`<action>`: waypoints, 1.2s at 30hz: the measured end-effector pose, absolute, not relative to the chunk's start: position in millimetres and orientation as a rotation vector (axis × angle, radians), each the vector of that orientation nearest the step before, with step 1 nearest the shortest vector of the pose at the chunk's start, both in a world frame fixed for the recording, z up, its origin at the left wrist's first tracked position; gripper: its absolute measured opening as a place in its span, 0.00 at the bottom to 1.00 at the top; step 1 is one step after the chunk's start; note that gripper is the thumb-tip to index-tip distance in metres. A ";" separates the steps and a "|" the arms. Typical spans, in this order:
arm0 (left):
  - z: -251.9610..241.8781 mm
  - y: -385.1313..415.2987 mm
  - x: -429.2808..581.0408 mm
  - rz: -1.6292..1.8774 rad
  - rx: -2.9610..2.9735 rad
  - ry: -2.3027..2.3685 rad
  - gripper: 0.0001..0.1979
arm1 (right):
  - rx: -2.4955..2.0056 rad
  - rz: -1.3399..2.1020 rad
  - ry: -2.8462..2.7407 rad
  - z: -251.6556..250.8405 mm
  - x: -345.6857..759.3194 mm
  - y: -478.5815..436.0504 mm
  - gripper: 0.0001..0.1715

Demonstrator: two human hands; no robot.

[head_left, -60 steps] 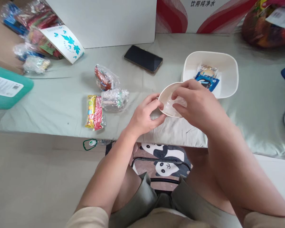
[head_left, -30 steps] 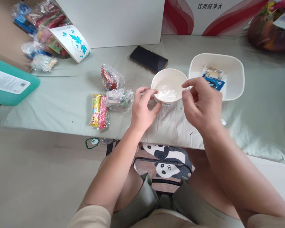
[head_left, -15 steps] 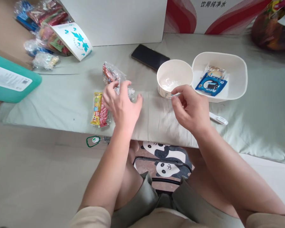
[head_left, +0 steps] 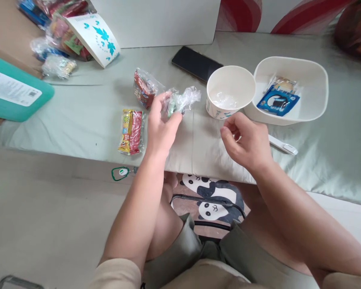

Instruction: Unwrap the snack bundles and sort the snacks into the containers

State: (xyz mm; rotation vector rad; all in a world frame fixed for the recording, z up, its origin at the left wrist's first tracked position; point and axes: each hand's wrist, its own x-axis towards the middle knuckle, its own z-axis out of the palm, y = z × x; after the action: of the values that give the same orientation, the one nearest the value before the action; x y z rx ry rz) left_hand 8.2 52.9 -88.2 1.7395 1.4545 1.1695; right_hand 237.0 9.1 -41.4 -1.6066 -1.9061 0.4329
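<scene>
My left hand (head_left: 164,124) grips a crumpled clear plastic packet (head_left: 182,100) with something pale green inside, between thumb and fingers. Just behind those fingers lies a red-brown snack packet (head_left: 144,90) in clear wrap. Left of my wrist, a yellow-and-red snack pack (head_left: 131,131) lies flat on the cloth. My right hand (head_left: 245,138) is loosely closed, with nothing visible in it, in front of a white paper cup (head_left: 213,106). Some clear plastic lies in the cup. Beside it, a white tub (head_left: 314,92) holds a blue packet (head_left: 278,102) and a clear-wrapped biscuit.
A black phone (head_left: 195,62) lies behind the cup. A white plastic tool (head_left: 284,145) rests by my right wrist. At the left are a teal container (head_left: 18,96), several wrapped snacks and a leaf-patterned paper cup (head_left: 100,38) on its side. A white box (head_left: 156,24) stands behind.
My left hand has closed on the clear packet and brought it slightly right, towards the cup. My right hand stays curled near the cup. The view has shifted a little.
</scene>
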 end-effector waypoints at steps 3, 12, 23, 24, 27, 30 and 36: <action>-89.1 52.4 22.9 1.144 1.457 1.381 0.21 | -1.603 0.481 -1.896 -53.3 243.7 11.3 0.13; -78.4 48.6 32.3 0.977 1.199 1.104 0.22 | -1.738 0.411 -1.882 -47.3 260.1 11.8 0.21; -82.0 47.3 44.8 0.914 1.234 1.173 0.27 | -2.046 -0.041 -2.142 -60.5 328.1 -18.8 0.14; -83.8 48.3 46.0 0.924 1.322 1.181 0.25 | -2.062 -0.038 -2.156 -62.2 328.9 -19.8 0.13; -87.3 50.0 49.1 1.013 1.612 1.209 0.22 | -2.112 0.000 -2.148 -63.7 327.3 -19.9 0.11; -86.3 49.4 51.5 1.074 1.856 1.255 0.22 | -2.058 0.078 -2.069 -60.8 320.6 -18.5 0.09; -82.3 47.7 50.7 1.007 2.134 1.289 0.15 | -1.650 0.787 -1.822 -49.3 296.2 -23.4 0.04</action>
State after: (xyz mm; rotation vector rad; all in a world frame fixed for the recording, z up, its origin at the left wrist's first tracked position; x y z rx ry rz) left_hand 50.7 47.7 -82.3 2.1337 1.2887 1.0067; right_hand 296.2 -23.4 -49.3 -1.6504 -1.8215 0.7872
